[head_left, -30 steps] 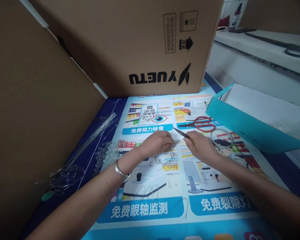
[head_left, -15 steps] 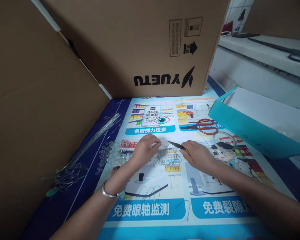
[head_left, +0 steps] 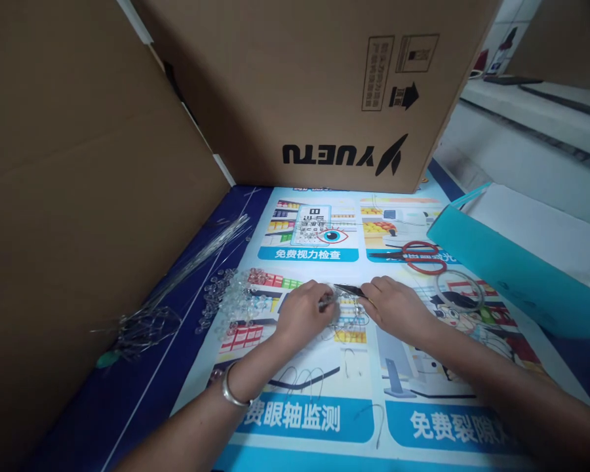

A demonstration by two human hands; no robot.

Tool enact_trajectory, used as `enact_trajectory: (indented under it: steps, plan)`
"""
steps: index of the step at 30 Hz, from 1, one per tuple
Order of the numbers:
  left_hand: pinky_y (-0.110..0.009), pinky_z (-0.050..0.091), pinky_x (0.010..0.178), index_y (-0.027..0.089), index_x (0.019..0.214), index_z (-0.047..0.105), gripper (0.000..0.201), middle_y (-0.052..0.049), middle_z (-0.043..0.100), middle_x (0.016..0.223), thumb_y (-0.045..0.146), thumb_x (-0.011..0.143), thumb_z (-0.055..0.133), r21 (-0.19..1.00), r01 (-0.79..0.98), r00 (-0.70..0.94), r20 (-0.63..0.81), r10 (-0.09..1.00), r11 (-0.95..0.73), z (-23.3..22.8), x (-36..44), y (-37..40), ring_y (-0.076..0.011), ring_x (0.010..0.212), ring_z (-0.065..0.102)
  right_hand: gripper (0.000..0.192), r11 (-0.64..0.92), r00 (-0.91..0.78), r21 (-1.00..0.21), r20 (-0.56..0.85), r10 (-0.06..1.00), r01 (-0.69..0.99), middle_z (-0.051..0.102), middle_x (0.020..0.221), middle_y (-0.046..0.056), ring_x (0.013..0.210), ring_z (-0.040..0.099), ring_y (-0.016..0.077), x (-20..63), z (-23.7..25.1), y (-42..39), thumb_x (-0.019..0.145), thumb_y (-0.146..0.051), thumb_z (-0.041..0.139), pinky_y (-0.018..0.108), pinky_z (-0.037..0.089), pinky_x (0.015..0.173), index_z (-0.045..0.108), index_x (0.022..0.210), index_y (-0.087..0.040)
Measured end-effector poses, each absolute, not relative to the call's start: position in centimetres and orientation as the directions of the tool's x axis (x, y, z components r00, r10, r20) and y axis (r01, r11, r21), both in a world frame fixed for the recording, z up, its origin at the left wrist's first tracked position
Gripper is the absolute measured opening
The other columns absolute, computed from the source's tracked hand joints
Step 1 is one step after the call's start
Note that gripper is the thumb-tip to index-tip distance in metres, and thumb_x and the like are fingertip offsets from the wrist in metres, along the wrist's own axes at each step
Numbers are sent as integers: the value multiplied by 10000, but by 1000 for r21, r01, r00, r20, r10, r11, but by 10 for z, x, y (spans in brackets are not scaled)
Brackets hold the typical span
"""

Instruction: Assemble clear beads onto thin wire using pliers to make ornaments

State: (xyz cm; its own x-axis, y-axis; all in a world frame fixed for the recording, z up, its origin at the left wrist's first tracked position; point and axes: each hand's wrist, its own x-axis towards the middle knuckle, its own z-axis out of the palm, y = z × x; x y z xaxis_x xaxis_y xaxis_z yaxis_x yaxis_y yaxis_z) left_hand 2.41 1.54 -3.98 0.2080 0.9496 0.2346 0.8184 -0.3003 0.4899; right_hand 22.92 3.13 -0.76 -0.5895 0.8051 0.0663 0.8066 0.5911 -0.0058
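My left hand [head_left: 307, 314] is closed, fingertips pinching a strand of thin wire with clear beads [head_left: 327, 300]; its fingers partly hide the strand. My right hand [head_left: 396, 307] is wrapped round a pair of pliers [head_left: 350, 290], whose dark, narrow jaws point left. The jaw tips are at the wire by my left fingertips; whether they grip it I cannot tell. More beaded wire [head_left: 356, 311] lies between and below the hands. To the left of my left hand spreads a pile of loose clear beads [head_left: 231, 301].
Red-handled scissors [head_left: 425, 256] and a pale ring-shaped coil [head_left: 459, 290] lie right of centre. A teal box [head_left: 516, 275] stands at the right. Cardboard [head_left: 295, 98] walls the back and left. A bundle of wires [head_left: 201, 255] lies left; short bent wires [head_left: 303, 380] lie in front.
My left hand has moved right and turned, its fingers curling more round the beaded wire. The pliers' tips are now closer to those fingers. The whole view has shifted slightly.
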Motion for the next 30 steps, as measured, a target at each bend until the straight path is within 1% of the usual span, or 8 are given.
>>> enact_trajectory:
  steps: [3, 6, 12, 17, 23, 30]
  plan:
    - [-262, 413, 658, 214, 840, 608, 151, 7, 564, 698, 159, 703, 577, 465, 838, 192, 235, 953, -284, -40, 28, 15, -147, 686, 530, 248, 599, -598, -2, 66, 799, 800, 569, 849, 65, 841, 505, 193, 228, -12, 33, 915, -340, 357, 296, 368, 722, 548, 898, -184]
    - [-261, 407, 653, 217, 837, 610, 135, 11, 566, 686, 169, 719, 564, 469, 833, 203, 236, 950, -294, -41, 29, 16, -144, 676, 529, 255, 596, -594, -6, 65, 801, 803, 568, 846, 63, 828, 502, 191, 228, -17, 32, 916, -351, 354, 291, 363, 701, 546, 905, -184]
    - [-257, 400, 651, 204, 792, 593, 85, 3, 561, 700, 171, 738, 537, 456, 844, 185, 246, 951, -282, -42, 30, 15, -144, 688, 525, 270, 597, -596, 14, 77, 799, 802, 567, 837, 68, 819, 499, 197, 227, -23, 28, 919, -344, 344, 300, 358, 696, 554, 902, -175]
    - [-251, 392, 647, 196, 808, 559, 91, -3, 552, 745, 158, 744, 507, 441, 853, 192, 236, 953, -281, -42, 32, 13, -144, 708, 517, 259, 594, -593, 32, 102, 798, 804, 565, 831, 67, 821, 494, 199, 226, -25, 26, 917, -341, 355, 298, 345, 693, 555, 900, -177]
    - [-262, 386, 668, 190, 794, 529, 65, -15, 528, 769, 170, 755, 481, 389, 873, 218, 228, 949, -294, -40, 33, 12, -155, 740, 512, 241, 587, -582, 5, 136, 802, 810, 564, 830, 61, 810, 484, 194, 228, -30, 26, 908, -347, 377, 299, 326, 698, 552, 891, -182]
    - [-281, 382, 673, 200, 785, 533, 81, -16, 512, 809, 167, 722, 495, 348, 887, 244, 209, 947, -305, -40, 35, 13, -163, 758, 512, 233, 564, -554, -21, 165, 816, 825, 560, 820, 54, 810, 481, 189, 229, -32, 25, 909, -340, 374, 291, 319, 696, 548, 882, -186]
